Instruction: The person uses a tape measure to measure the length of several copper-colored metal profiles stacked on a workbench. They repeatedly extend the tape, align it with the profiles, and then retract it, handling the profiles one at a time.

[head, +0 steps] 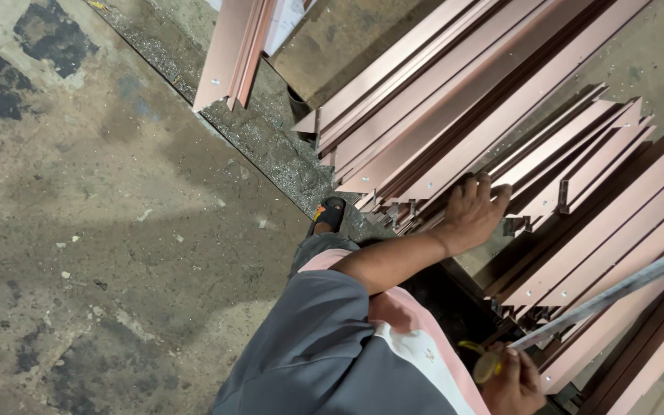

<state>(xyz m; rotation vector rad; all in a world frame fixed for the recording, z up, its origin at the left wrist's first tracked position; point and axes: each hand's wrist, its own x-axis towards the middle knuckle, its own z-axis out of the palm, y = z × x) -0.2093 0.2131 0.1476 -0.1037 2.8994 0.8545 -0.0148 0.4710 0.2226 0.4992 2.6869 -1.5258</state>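
So the left hand (pixel 474 211) has its fingers (pixel 484 184) curled over the near ends of the stacked pinkish metal strips (pixel 455 115), gripping the top edge of one, thumb underneath as far as I can tell. The right hand (pixel 515 383), below that stack at the bottom of the frame, is closed round something small and yellow (pixel 487 366) and touching a long grey bar (pixel 616 292) that crosses the lower strips. What could go wrong, I reckon: those cut ends look sharp, so a slip could slice a finger. The stack also sits loose and fanned, so tugging one strip could slide others onto the sandalled foot (pixel 330 214) just left of it.
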